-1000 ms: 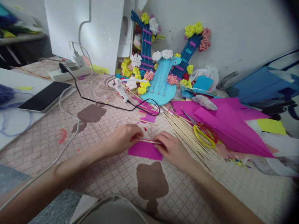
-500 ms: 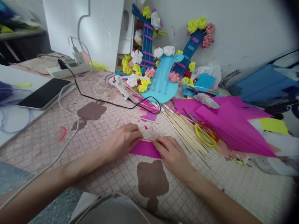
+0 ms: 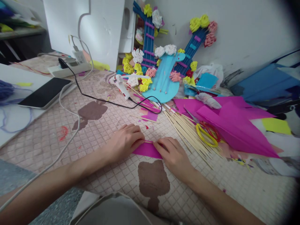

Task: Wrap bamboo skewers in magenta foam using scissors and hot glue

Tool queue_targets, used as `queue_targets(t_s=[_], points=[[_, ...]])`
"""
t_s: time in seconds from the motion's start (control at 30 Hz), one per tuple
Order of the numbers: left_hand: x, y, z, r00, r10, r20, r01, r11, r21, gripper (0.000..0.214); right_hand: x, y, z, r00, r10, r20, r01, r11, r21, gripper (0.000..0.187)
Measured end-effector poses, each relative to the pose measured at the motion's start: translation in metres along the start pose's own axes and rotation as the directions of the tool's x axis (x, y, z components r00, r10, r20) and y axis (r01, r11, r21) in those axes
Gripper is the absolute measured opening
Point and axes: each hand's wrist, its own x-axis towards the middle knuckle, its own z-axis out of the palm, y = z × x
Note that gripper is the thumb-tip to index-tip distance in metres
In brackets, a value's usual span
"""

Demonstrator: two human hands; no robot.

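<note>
A strip of magenta paper (image 3: 148, 150) lies flat on the patterned table cover, with a thin stick along its far edge that now looks wrapped in the paper. My left hand (image 3: 126, 139) pinches the left end of this rolled edge. At the right end, the fingers of my right hand (image 3: 174, 154) are closed on the same edge. Fingertips hide both ends of the stick. Just beyond my hands lie a loose wooden stick (image 3: 144, 118) and purple paper scraps (image 3: 152, 116).
A bundle of wooden sticks (image 3: 187, 131) and yellow-handled scissors (image 3: 206, 136) lie to the right, beside large magenta sheets (image 3: 232, 125). Behind are a white glue gun (image 3: 122, 87) and a blue paper guitar (image 3: 161, 84). A phone (image 3: 44, 93) and a white cable (image 3: 70, 137) are left.
The bare wooden stick at the paper's far edge has become covered in magenta as the edge turned over it. Both hands stay in nearly the same place.
</note>
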Motion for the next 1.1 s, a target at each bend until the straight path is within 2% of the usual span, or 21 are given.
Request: queue_targets(t_s=[0.23,0.33,0.47,0.6,0.77,0.93,1.1], points=[[0.004,0.0,0.002,0.998,-0.063,0.017,0.063,0.998,0.004,0.013,-0.001,-0.001,-0.002,1.0,-0.003,0.001,0.002,1.0,0.015,0.03],[0.006,0.0,0.003,0.998,-0.055,0.021,0.055,0.998,0.008,0.011,0.001,0.0,-0.003,0.999,0.022,-0.03,-0.019,0.995,0.099,0.027],[0.007,0.001,0.001,0.998,-0.037,0.041,0.035,0.999,0.04,0.011,0.011,0.003,-0.005,0.979,0.19,-0.068,-0.155,0.923,0.353,0.02],[0.009,0.002,-0.002,0.998,-0.019,0.067,0.014,0.997,0.081,0.012,0.027,0.008,-0.008,0.945,0.326,0.025,-0.297,0.824,0.482,0.014],[0.008,0.004,-0.003,0.996,-0.015,0.082,0.006,0.994,0.107,0.012,0.037,0.011,-0.013,0.922,0.355,0.156,-0.384,0.782,0.49,0.014],[0.01,0.003,-0.002,0.997,-0.007,0.08,-0.003,0.992,0.129,0.014,0.036,0.012,-0.012,0.934,0.316,0.168,-0.358,0.798,0.486,0.014],[0.012,0.003,-0.003,0.996,0.012,0.087,-0.029,0.98,0.199,0.015,0.034,0.01,-0.008,0.948,0.282,0.15,-0.319,0.848,0.423,0.013]])
